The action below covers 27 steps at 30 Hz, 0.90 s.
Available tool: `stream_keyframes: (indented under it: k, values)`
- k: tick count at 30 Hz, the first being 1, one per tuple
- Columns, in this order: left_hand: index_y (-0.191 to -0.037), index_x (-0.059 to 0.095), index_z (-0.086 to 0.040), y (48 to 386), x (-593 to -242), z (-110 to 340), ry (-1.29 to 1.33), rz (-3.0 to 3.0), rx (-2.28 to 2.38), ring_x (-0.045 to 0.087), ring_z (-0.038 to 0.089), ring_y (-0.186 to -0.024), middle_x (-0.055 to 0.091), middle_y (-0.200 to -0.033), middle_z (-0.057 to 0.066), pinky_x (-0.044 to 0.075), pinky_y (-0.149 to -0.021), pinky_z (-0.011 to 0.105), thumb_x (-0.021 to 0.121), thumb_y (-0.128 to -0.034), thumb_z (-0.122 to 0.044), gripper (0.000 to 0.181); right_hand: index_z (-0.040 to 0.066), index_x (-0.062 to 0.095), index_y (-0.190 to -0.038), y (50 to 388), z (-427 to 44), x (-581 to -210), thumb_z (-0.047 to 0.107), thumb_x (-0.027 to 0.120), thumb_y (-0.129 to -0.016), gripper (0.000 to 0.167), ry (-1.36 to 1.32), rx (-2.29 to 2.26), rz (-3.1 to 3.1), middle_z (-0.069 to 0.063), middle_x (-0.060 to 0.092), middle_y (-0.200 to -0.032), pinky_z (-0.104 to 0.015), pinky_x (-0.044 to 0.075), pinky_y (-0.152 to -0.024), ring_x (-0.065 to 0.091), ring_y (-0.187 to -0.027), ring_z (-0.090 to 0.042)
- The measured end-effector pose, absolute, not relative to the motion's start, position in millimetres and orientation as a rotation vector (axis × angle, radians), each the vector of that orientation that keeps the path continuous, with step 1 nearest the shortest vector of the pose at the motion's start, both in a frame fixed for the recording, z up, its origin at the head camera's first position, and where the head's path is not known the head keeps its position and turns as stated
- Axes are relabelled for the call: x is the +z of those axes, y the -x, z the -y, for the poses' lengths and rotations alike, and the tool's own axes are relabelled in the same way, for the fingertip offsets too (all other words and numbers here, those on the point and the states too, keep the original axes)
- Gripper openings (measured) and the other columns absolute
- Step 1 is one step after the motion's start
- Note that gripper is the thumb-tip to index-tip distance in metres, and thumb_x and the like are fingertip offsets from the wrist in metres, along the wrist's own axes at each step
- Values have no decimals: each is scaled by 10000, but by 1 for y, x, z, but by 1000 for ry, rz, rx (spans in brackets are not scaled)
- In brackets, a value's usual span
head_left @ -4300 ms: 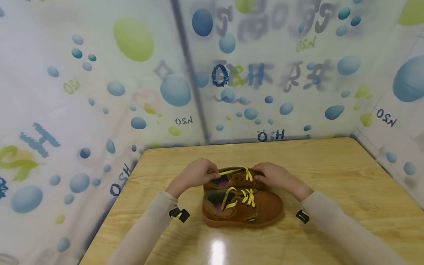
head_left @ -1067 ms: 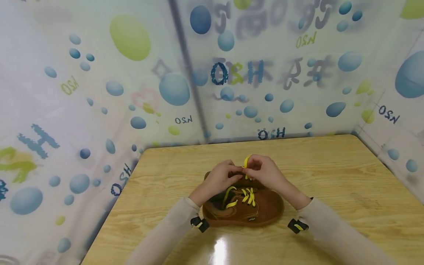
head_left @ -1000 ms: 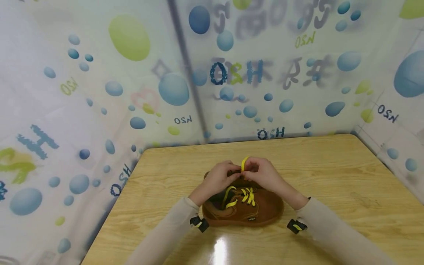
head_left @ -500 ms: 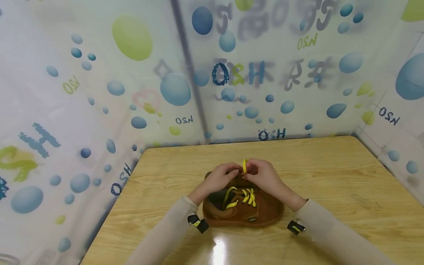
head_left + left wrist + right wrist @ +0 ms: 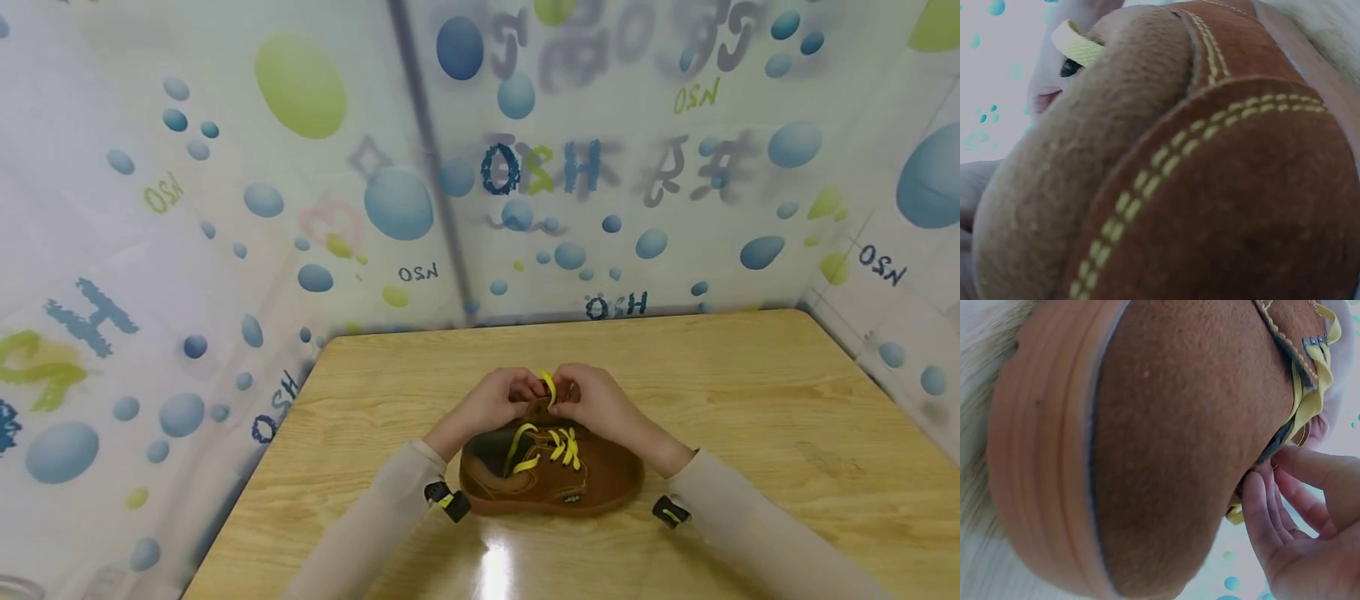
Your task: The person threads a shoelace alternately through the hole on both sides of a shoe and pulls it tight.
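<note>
Two brown lace-up shoes stand side by side, toes to the right. The near shoe (image 5: 607,471) has a yellow lace (image 5: 566,450) threaded, with loose ends by its opening. Behind it, the far shoe (image 5: 534,411) is mostly hidden by the hands and near shoe. My left hand (image 5: 487,408) grips its eyelet flap with curled fingers. My right hand (image 5: 600,408) pinches the far shoe's yellow shoelace (image 5: 550,387) at the flap; the lace arches up between both hands. In the right wrist view, thumb and fingertips (image 5: 1297,465) meet behind the near shoe's lacing; the exact grip is partly hidden.
The shoes stand on a light wooden table (image 5: 390,375). A white curtain (image 5: 337,167) printed with blue and green drops surrounds its back and sides. Black wrist straps (image 5: 447,500) sit on both pale sleeves (image 5: 375,525).
From holding the lace out at the left, my left hand has come to the far shoe's flap, and my right hand has joined it. The lace loop now leans left, with more flap showing.
</note>
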<state>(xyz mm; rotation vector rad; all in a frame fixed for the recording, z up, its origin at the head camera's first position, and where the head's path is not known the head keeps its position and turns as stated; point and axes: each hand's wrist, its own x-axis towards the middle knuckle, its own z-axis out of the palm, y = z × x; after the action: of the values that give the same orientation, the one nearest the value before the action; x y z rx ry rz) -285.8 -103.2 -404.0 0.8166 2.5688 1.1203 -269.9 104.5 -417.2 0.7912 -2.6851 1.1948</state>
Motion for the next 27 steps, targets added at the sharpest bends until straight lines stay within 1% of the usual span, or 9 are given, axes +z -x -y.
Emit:
stream_keyframes:
  k: [2, 5, 9, 13, 16, 20, 21, 24, 27]
  values:
    - [-1046, 694, -29, 285, -404, 102, -830, -2617, 1057, 706, 210, -893, 740, -979, 125, 541, -790, 256, 633, -910, 38, 163, 123, 664, -914, 270, -107, -418, 99, 809, -803, 184, -799, 1162, 2701, -27, 631, -850, -236, 465, -628, 563, -702, -102]
    - [-1026, 726, -37, 282, -402, 100, -885, -2739, 852, 689, 177, -848, 742, -941, 90, 536, -761, 248, 622, -903, 51, 184, 110, 692, -947, 271, -109, -420, 101, 802, -813, 174, -814, 1106, 2704, -28, 619, -844, -239, 456, -632, 538, -708, -83]
    - [-996, 765, -104, 274, -396, 100, -956, -3016, 304, 596, 172, -786, 706, -882, 38, 482, -732, 254, 625, -872, 70, 256, 111, 682, -984, 269, -109, -423, 107, 794, -825, 195, -788, 1071, 2703, -12, 614, -836, -239, 452, -635, 526, -700, -73]
    - [-1004, 778, -154, 269, -388, 109, -747, -3289, 105, 578, 203, -821, 668, -915, 33, 539, -731, 304, 667, -891, 16, 232, 96, 583, -1005, 267, -108, -426, 121, 794, -830, 275, -737, 1045, 2725, -5, 595, -804, -239, 437, -617, 509, -668, -81]
    - [-995, 773, -125, 273, -383, 122, -575, -3423, 426, 629, 231, -836, 679, -925, 56, 570, -728, 345, 646, -936, -36, 166, 80, 508, -1017, 266, -109, -427, 125, 791, -834, 339, -684, 1056, 2760, -11, 577, -770, -246, 419, -595, 499, -636, -98]
    - [-1042, 723, -19, 283, -377, 142, -520, -3187, 1285, 678, 284, -857, 698, -976, 160, 586, -748, 365, 559, -990, -41, 173, 53, 490, -1065, 267, -111, -426, 145, 780, -850, 373, -644, 1096, 2809, -13, 579, -733, -249, 407, -574, 502, -607, -105]
    - [-1062, 695, 6, 284, -376, 145, -527, -3021, 1528, 684, 304, -903, 705, -989, 142, 592, -778, 367, 528, -1008, -46, 183, 46, 500, -1097, 267, -111, -426, 152, 776, -855, 382, -651, 1103, 2818, -8, 583, -727, -248, 407, -567, 506, -601, -102]
    - [-1064, 603, -12, 285, -373, 150, -521, -2383, 2100, 712, 239, -1014, 732, -1026, 72, 586, -883, 336, 413, -1063, -103, 210, 49, 541, -1206, 269, -113, -426, 182, 765, -869, 426, -709, 1072, 2823, 19, 576, -698, -236, 402, -555, 498, -587, -80]
    - [-1028, 512, -80, 281, -372, 149, -537, -1933, 2276, 715, 143, -954, 707, -925, -48, 569, -924, 313, 332, -1088, -149, 202, 98, 596, -1244, 269, -113, -426, 201, 766, -867, 426, -768, 1029, 2794, 55, 555, -676, -230, 397, -566, 478, -581, -56]
